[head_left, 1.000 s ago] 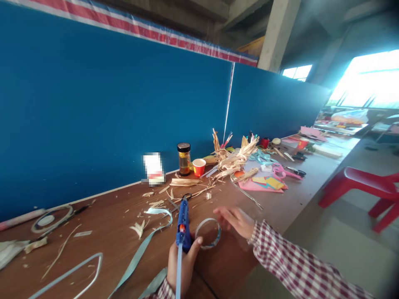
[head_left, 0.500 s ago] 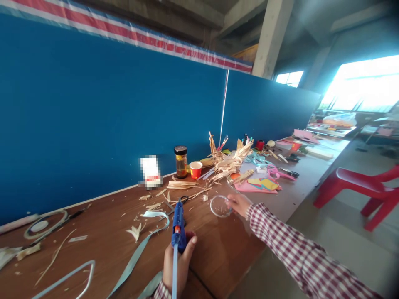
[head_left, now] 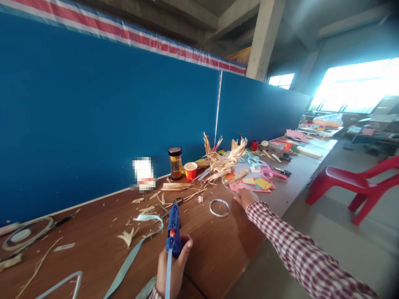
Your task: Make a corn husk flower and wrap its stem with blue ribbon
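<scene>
My left hand (head_left: 171, 265) is wrapped round the handle of a blue glue gun (head_left: 173, 228); a long pale glue stick (head_left: 168, 270) sticks out of its back end, toward me. My right hand (head_left: 246, 198) is low over the table, its fingers closed at the end of a thin, greyish stick-like thing (head_left: 230, 189), whose kind I cannot make out. A clear ring (head_left: 220, 207) lies flat on the wood, just left of the right hand and apart from it. Beyond the glue gun's nozzle are dark-handled scissors (head_left: 177, 201), partly hidden.
Dried corn husks (head_left: 226, 162) are heaped at the back, near a red paper cup (head_left: 190, 171) and a dark-lidded jar (head_left: 175, 164). Coloured paper (head_left: 255, 185) and pink scissors (head_left: 271, 171) lie farther right. Pale blue ribbon (head_left: 131, 255) crosses the left side. A red chair (head_left: 339, 178) stands beyond the table's edge.
My right hand has let go of the clear ring, which now lies on the table, and has moved to the thin greyish thing. The left hand still holds the glue gun.
</scene>
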Demonstrator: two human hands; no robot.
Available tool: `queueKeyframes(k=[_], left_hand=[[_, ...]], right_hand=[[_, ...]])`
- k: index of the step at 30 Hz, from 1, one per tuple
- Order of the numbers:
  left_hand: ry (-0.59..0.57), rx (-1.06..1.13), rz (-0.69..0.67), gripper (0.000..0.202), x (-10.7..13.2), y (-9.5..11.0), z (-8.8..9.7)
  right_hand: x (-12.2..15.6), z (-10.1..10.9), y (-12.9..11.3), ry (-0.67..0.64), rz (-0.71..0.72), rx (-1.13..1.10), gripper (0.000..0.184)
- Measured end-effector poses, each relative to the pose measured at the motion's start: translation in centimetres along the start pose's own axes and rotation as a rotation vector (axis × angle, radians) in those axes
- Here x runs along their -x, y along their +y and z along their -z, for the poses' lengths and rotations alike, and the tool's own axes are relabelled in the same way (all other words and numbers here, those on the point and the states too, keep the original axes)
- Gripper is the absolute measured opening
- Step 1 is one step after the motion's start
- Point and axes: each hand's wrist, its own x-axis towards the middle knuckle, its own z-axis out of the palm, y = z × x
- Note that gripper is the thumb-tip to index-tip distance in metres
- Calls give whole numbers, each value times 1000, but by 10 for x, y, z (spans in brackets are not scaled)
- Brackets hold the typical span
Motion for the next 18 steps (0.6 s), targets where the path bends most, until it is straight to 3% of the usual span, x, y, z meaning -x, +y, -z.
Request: queueKeyframes(k=[9,18], left_hand=[[-13,-47,-12,37,-1,-8,0],[-40,-42,20,38,-3,-12,-2]], right_hand=[[-24,-8,-1,-39,-91,148,23],[-27,-9,13,-27,80,99,25]])
